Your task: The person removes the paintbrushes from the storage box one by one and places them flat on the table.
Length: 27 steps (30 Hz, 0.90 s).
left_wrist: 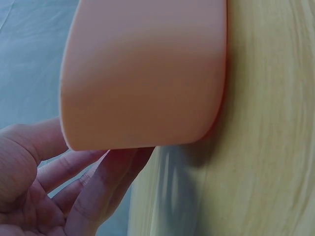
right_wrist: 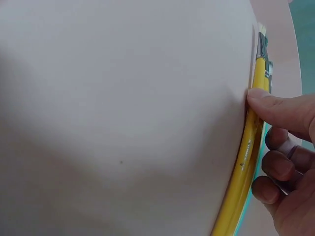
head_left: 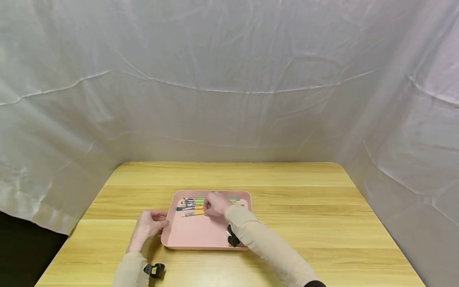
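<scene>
A pink tray (head_left: 201,235) with a raised rim lies on the table. My left hand (head_left: 148,224) grips its left side; in the left wrist view the thumb meets the rim and the fingers (left_wrist: 106,182) pass behind the wall. Inside the tray, my right hand (head_left: 216,204) pinches a yellow-handled paintbrush (head_left: 193,214), thumb on the handle in the right wrist view, the other fingers curled alongside. Several more paintbrushes (head_left: 190,208), with yellow or teal handles, lie side by side behind it, bristles to the left. My right hand partly covers their handles.
The wooden table (head_left: 305,223) extends around the tray on all sides. Grey fabric (head_left: 229,119) hangs behind the table and along both sides. Black wrist cameras are on both arms; the right one (head_left: 233,236) hangs over the tray's front right part.
</scene>
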Available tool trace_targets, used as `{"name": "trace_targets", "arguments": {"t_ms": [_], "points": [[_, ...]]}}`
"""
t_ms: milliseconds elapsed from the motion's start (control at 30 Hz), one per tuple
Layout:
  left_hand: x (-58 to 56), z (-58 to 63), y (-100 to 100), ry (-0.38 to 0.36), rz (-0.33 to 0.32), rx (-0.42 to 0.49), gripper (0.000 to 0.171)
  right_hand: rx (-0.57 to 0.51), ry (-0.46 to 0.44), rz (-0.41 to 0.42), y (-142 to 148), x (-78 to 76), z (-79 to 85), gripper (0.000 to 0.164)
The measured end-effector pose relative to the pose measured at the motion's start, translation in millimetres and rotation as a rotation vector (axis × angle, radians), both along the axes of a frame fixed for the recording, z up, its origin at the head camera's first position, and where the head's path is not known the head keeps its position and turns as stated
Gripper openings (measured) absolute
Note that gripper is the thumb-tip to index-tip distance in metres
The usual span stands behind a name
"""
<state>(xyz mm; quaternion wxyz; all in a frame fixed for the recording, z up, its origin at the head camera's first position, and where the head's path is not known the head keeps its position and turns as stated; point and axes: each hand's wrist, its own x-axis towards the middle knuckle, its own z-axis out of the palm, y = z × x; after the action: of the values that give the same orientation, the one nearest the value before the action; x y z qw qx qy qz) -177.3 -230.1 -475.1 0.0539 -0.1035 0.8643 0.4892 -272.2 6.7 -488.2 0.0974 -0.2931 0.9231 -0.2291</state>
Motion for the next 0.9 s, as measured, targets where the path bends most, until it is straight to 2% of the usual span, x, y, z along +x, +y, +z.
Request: {"name": "trace_targets", "arguments": {"t_ms": [300, 500, 900], "points": [[0.1, -1.0, 0, 0.008, 0.004, -0.001, 0.034, 0.001, -0.084, 0.023, 2, 1.7, 12.3, 0.019], [0.6, -1.8, 0, 0.019, 0.014, -0.001, 0.034, -0.052, -0.136, 0.017, 6, 2.2, 22.2, 0.015], [-1.4, -3.6, -1, 0.018, 0.015, -0.009, 0.035, -0.278, -0.276, 0.006, 17, -0.9, 24.7, 0.002]]}}
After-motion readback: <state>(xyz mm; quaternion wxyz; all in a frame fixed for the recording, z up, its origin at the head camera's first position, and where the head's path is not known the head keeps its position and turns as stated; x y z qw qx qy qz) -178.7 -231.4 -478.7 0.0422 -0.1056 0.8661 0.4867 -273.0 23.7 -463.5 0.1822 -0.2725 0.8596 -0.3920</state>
